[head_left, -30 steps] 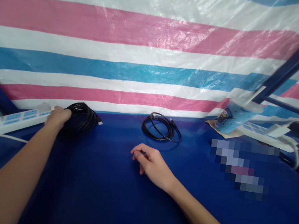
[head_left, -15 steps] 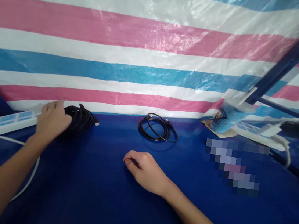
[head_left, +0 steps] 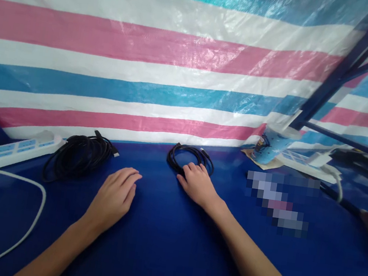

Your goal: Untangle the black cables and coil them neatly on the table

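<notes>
A thick coil of black cable (head_left: 76, 157) lies at the back left of the blue table (head_left: 163, 240), with no hand on it. My left hand (head_left: 114, 196) rests flat on the table to the right of that coil, fingers spread, holding nothing. A thinner black cable coil (head_left: 190, 156) lies at the back centre. My right hand (head_left: 198, 184) is at its near edge, fingertips touching the loops; I cannot tell if they grip it.
A white power strip (head_left: 7, 149) with a white cord (head_left: 26, 221) lies at the left. A blue paper cup (head_left: 272, 143) and a second white power strip (head_left: 307, 162) stand at the back right. A striped tarp (head_left: 167, 62) forms the back wall.
My left hand let go of the thick coil and moved right onto the bare table. My right hand moved forward to the thin coil.
</notes>
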Demonstrator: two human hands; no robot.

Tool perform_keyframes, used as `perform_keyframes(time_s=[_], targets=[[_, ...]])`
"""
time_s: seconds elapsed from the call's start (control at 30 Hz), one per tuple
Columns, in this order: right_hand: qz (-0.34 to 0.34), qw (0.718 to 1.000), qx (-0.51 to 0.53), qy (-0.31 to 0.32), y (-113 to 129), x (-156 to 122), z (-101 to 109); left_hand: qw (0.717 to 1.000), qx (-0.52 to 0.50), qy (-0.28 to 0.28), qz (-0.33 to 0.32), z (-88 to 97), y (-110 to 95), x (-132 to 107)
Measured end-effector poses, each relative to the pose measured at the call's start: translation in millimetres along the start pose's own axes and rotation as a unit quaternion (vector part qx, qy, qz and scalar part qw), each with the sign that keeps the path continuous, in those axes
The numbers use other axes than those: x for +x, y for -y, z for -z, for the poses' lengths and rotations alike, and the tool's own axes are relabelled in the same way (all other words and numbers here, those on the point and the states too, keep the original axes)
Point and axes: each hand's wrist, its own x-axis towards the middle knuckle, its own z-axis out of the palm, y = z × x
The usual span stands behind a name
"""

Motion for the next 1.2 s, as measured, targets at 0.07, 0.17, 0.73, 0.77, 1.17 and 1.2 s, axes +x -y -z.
perform_keyframes(time_s=[0.07, 0.17, 0.73, 0.77, 1.17, 1.2], targets=[[0.019, 1.0, -0.006, 0.016, 17, 2, -6, 0.992, -0.097, 0.007, 0.084, -12.9, -9, 4], [0.066, 0.997, 0.022, 0.038, 48, -1, -13, 0.969, -0.168, -0.011, 0.182, -33.6, -24, 14], [0.257, 0.952, 0.163, -0.009, 46, -17, 11, 0.915, -0.302, 0.007, 0.268, -10.6, -17, 34], [0.234, 0.957, 0.171, -0.015, 43, -16, 7, 0.928, -0.265, 0.0, 0.261, -6.1, -12, 35], [-0.165, 0.929, 0.305, -0.127, -28, 22, -12, 0.981, -0.063, -0.015, 0.183, 19.4, 24, 44], [-0.181, 0.916, 0.336, -0.124, -34, 24, -11, 0.98, -0.084, -0.01, 0.183, 18.3, 23, 44]])
